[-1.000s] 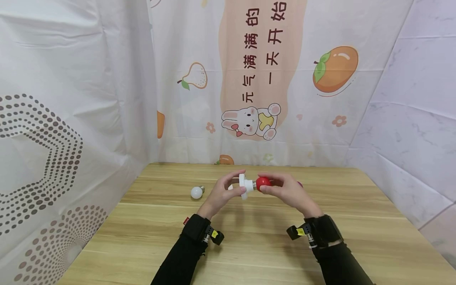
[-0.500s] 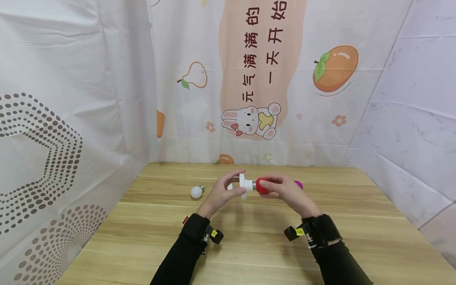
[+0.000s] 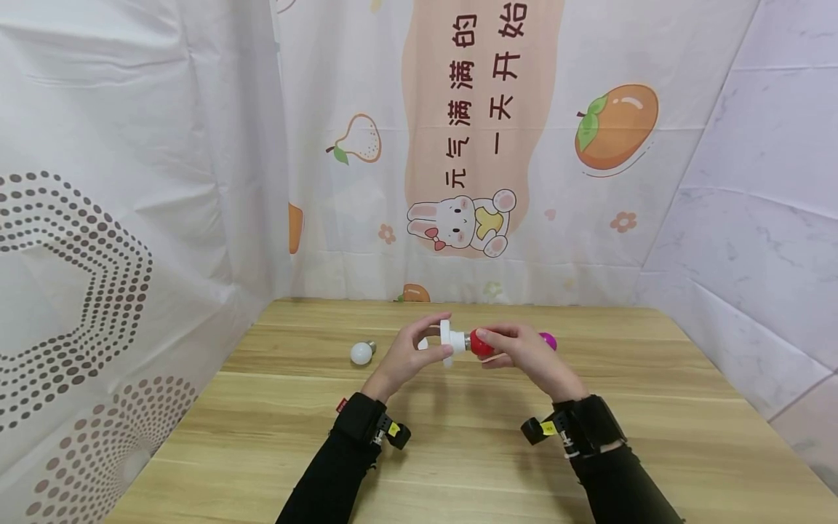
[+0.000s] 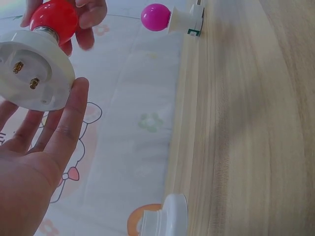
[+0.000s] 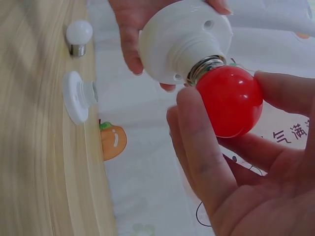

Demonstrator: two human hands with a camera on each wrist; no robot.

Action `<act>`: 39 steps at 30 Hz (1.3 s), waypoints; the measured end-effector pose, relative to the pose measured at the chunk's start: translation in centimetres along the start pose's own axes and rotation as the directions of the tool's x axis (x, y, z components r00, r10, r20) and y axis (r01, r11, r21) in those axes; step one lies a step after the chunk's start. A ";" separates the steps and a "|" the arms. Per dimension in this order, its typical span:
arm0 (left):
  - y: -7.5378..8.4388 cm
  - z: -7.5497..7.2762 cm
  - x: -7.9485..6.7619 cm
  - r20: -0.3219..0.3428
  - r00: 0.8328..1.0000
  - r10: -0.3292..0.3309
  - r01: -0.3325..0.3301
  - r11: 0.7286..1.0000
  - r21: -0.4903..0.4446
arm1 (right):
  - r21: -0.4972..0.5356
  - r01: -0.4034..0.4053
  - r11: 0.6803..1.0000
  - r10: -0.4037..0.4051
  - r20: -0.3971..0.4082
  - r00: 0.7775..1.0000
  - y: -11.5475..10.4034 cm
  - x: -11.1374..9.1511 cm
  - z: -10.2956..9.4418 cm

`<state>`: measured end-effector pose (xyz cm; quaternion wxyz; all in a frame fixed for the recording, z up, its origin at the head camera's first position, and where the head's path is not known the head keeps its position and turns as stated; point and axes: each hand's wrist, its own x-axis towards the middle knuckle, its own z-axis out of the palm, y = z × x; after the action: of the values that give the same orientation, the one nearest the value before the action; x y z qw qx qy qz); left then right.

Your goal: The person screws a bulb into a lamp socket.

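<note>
My left hand [image 3: 407, 355] holds a white lamp holder [image 5: 184, 44] by the edge of its round base, above the table. Two brass contacts [image 4: 33, 82] show on the back of that base in the left wrist view. My right hand [image 3: 532, 356] grips a red light bulb [image 5: 231, 101] between thumb and fingers. The bulb's metal screw thread [image 5: 204, 68] sits at the mouth of the socket, with part of it showing. Holder and bulb lie in one line, roughly level, socket facing right.
On the wooden table [image 3: 458, 451], a white bulb [image 3: 361, 354] lies to the left. A second lamp holder [image 5: 76, 97] stands near the back edge, partly behind my left hand in the head view. Beyond my right hand is a magenta bulb [image 4: 156, 17] in another white holder [image 4: 184, 20].
My right hand has turned about the red bulb, its fingers and thumb shifting round it. More of the magenta bulb shows behind that hand. My left hand and the holder stay nearly still.
</note>
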<state>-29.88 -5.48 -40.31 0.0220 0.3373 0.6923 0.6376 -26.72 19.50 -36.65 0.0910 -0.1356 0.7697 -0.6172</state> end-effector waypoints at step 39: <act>0.2 -0.4 0.0 -0.028 0.999 -0.044 0.041 0.994 -0.103 | -0.284 0.383 0.879 -0.409 -0.034 0.912 -0.2 -0.3 -0.3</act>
<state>-29.95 -5.80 -40.07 0.0424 0.3112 0.6660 0.6766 -26.55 19.85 -36.39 -0.0924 -0.2725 0.8060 -0.5173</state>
